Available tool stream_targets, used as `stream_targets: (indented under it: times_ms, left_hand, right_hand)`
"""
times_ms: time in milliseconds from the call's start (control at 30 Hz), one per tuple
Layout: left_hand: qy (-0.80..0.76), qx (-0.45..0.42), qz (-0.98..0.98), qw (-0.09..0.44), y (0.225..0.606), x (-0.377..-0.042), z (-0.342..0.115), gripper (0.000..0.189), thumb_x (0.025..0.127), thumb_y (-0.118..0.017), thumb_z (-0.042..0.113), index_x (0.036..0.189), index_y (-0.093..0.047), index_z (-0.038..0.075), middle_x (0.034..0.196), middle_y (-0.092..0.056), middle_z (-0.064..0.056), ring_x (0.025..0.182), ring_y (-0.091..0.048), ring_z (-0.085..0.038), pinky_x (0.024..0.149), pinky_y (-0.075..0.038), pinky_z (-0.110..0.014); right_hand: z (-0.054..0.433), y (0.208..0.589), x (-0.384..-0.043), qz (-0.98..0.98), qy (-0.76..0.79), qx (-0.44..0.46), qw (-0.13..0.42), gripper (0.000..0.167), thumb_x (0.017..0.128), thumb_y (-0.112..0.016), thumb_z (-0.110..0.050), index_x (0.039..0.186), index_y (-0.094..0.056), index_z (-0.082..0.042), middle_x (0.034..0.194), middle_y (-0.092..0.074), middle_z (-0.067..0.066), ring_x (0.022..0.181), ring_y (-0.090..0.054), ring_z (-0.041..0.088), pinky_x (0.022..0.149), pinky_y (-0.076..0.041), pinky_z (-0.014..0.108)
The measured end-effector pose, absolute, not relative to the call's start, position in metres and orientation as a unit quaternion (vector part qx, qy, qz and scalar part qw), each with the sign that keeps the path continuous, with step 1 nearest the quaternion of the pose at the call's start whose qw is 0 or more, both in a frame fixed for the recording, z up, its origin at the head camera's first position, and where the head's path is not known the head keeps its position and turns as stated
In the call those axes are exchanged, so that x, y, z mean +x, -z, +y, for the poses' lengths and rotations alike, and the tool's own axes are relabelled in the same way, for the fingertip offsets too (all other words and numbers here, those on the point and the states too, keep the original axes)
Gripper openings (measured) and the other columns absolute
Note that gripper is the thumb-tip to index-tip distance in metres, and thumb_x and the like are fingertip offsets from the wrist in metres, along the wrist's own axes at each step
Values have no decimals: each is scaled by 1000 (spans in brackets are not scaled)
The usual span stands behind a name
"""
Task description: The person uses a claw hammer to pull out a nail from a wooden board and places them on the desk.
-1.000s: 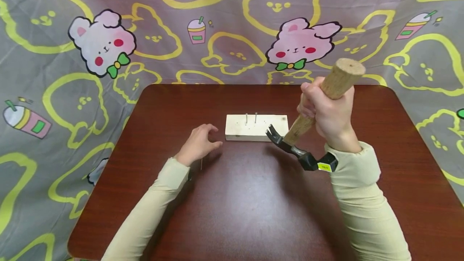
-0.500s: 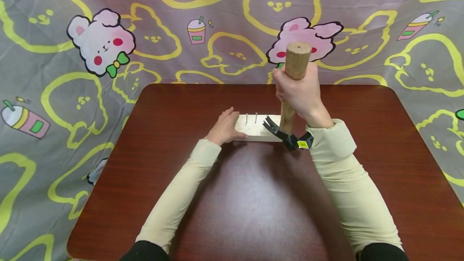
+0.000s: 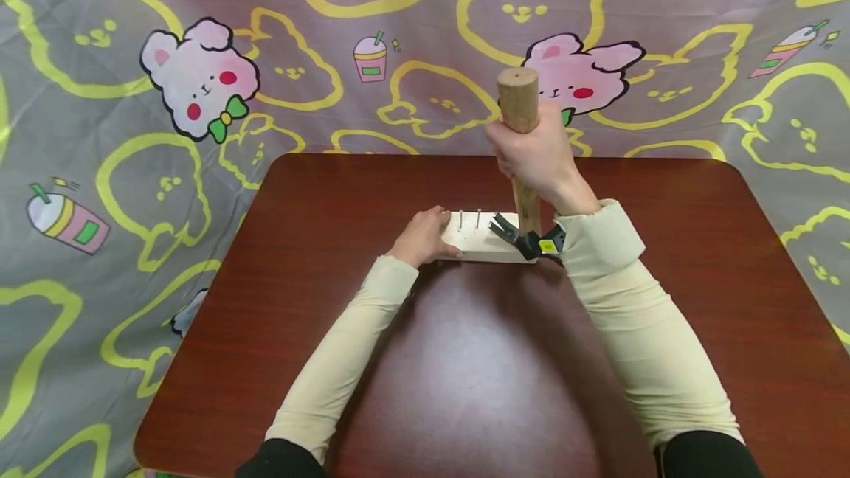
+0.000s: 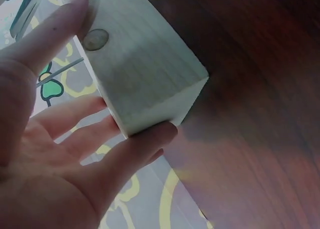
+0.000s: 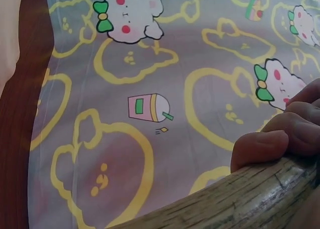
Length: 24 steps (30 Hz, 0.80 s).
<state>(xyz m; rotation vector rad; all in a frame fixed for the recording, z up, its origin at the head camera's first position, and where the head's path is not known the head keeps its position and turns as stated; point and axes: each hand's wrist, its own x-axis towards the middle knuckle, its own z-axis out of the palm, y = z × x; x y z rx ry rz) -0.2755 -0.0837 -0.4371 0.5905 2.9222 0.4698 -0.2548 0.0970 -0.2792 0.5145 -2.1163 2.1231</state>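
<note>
A pale wooden block lies on the table, with two nails standing upright in its top. My left hand holds the block's left end. In the left wrist view its thumb lies along the face with a knot, and other fingers bend at the end. My right hand grips a claw hammer by its wooden handle, upright with the head down. The black claw sits over the block's right part, right of the nails. Whether the head touches the block is hard to tell.
The dark red-brown table has rounded corners. A patterned curtain hangs behind and at the sides. Both forearms, in pale sleeves, reach in from the front.
My left hand has moved right from the bare table onto the block's left end. My right hand has brought the hammer leftward and its head to the block's right part, handle now more upright.
</note>
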Motion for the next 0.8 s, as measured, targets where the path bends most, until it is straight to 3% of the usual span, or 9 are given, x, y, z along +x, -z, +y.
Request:
stream_targets:
  times_ms: [133, 333, 567, 800]
  left_hand:
    - [-148, 212, 965, 39, 439, -276, -82, 62, 66, -87, 38, 112, -64, 2, 113, -62, -11, 102, -62, -32, 94, -50, -39]
    - [-147, 216, 965, 36, 438, -276, -81, 51, 65, -88, 38, 92, -61, 3, 100, -60, -9, 90, -61, -30, 85, -51, -40]
    - [-152, 206, 966, 40, 436, -274, -82, 50, 64, -89, 36, 85, -60, 1, 90, -57, -7, 80, -56, -26, 77, -50, -38]
    - [-144, 207, 967, 43, 437, -273, -86, 49, 65, -88, 38, 84, -58, 3, 90, -56, -6, 78, -52, -23, 75, -50, -37]
  right_hand:
    - [92, 277, -262, -720, -675, 155, 46, 26, 82, -54, -4, 56, -47, -6, 41, -42, 1, 34, -39, 16, 36, -34, 32]
    - [85, 275, -271, -720, -674, 161, 34, 29, 83, -54, -6, 55, -47, -7, 42, -42, 0, 35, -39, 15, 36, -34, 32]
    - [78, 275, -277, -699, -695, 169, 25, 30, 84, -54, -5, 55, -46, -6, 41, -39, 0, 34, -36, 14, 35, -31, 31]
    - [72, 276, -281, -675, -718, 167, 23, 29, 83, -55, -2, 56, -44, -6, 42, -38, 0, 34, -36, 12, 34, -30, 27]
